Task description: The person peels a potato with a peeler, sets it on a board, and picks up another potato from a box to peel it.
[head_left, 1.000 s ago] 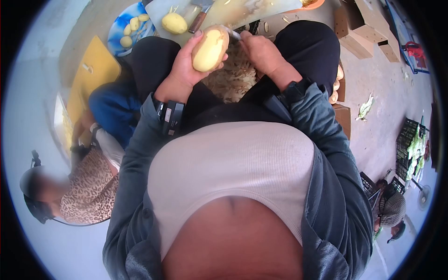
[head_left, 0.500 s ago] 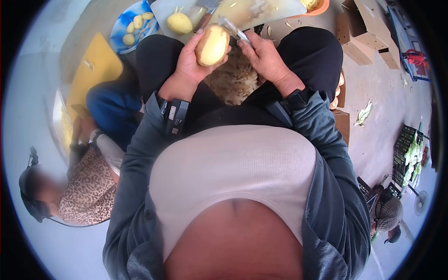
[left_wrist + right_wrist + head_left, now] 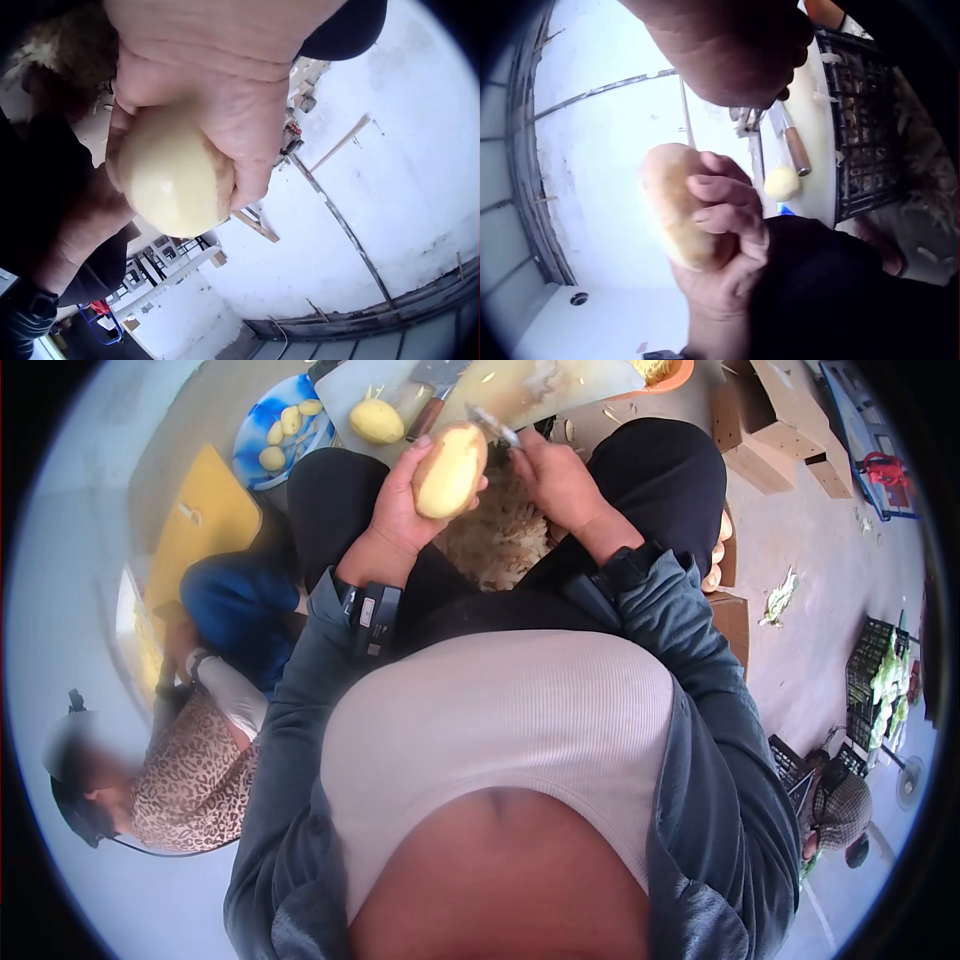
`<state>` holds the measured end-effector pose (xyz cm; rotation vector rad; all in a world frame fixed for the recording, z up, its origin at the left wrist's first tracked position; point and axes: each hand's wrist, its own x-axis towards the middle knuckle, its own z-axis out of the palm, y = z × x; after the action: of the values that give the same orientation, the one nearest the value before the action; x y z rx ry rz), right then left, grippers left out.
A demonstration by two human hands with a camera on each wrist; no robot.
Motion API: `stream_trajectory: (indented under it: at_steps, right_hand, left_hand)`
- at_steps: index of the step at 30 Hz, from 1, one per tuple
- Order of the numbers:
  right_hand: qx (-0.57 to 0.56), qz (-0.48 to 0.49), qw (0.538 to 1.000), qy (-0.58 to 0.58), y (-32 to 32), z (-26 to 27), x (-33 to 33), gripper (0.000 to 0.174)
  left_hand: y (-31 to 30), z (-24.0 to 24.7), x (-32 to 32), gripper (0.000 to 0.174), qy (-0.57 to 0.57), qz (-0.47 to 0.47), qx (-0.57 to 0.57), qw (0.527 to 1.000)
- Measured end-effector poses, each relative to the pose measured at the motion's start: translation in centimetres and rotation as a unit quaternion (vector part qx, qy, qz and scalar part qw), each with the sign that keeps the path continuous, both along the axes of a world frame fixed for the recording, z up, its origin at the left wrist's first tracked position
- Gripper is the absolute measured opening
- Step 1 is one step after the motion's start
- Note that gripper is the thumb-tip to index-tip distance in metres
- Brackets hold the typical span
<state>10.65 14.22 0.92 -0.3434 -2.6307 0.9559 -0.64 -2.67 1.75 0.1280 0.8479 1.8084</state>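
Note:
A partly peeled potato (image 3: 450, 472) sits in my left hand (image 3: 396, 510), with my fingers and thumb wrapped round its sides. Its pale peeled face is turned up in the head view, while brown skin shows along the edges and, in the right wrist view, on the side under the fingers. My right hand (image 3: 562, 485) grips a metal peeler (image 3: 492, 425) by its handle, the blade end just above the potato's upper right. In the left wrist view, the potato's rounded, peeled end (image 3: 169, 176) bulges out below the palm.
Beyond my knees lies a white cutting board (image 3: 590, 382) with a peeled potato (image 3: 377, 421) and a wooden-handled knife (image 3: 427, 417). Left of it is a blue-and-white plate (image 3: 243, 435) of small peeled potatoes. Peelings (image 3: 490, 545) lie between my legs, near a black crate (image 3: 862, 127).
The peeler started at the potato's upper right edge, then swung up and away from it; it now stands just off the potato's end. The left hand keeps holding the potato.

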Motion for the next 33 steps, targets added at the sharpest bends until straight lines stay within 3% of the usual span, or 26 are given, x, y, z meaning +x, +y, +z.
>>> stream_trajectory:
  at_steps: [4,14,16,19,23,25,27,30,33]
  right_hand:
    - [-0.079,0.017,0.996,0.04,-0.4,0.4,0.6,0.017]
    - [-0.101,0.055,0.992,0.044,-1.6,2.3,0.8,0.019]
    - [0.0,0.091,0.994,0.057,-1.6,2.0,0.8,0.018]
    - [0.057,0.081,0.994,0.051,-1.7,1.6,0.9,0.017]
    - [0.053,0.068,0.995,0.057,-0.6,0.5,0.8,0.018]
    - [0.086,0.02,0.991,-0.101,1.0,-1.8,0.2,0.019]
    - [0.085,0.024,0.995,-0.045,0.4,-0.8,0.3,0.02]
    - [-0.085,-0.02,0.996,-0.005,0.2,0.8,0.7,0.019]
    - [-0.093,0.0,0.995,0.027,-0.3,0.4,0.9,0.018]
  left_hand:
    - [-0.1,-0.6,-0.1,0.048,-0.041,0.043,0.007,0.998]
    - [0.1,-0.5,-0.1,0.051,-0.042,0.034,-0.024,0.998]
    - [0.2,-0.7,-0.1,0.052,-0.041,0.033,-0.029,0.998]
    - [0.1,-0.9,-0.1,0.052,-0.043,0.016,-0.032,0.998]
    - [-0.1,-1.3,-0.5,0.048,-0.064,-0.028,-0.027,0.997]
    - [-0.3,-0.3,0.5,0.051,-0.021,-0.056,0.007,0.998]
    - [0.1,0.2,0.2,0.055,0.025,-0.092,0.047,0.994]
    - [-0.2,-0.5,-0.4,0.055,-0.068,0.0,0.032,0.997]
    - [0.0,-0.5,-0.4,0.054,-0.049,0.026,0.033,0.998]
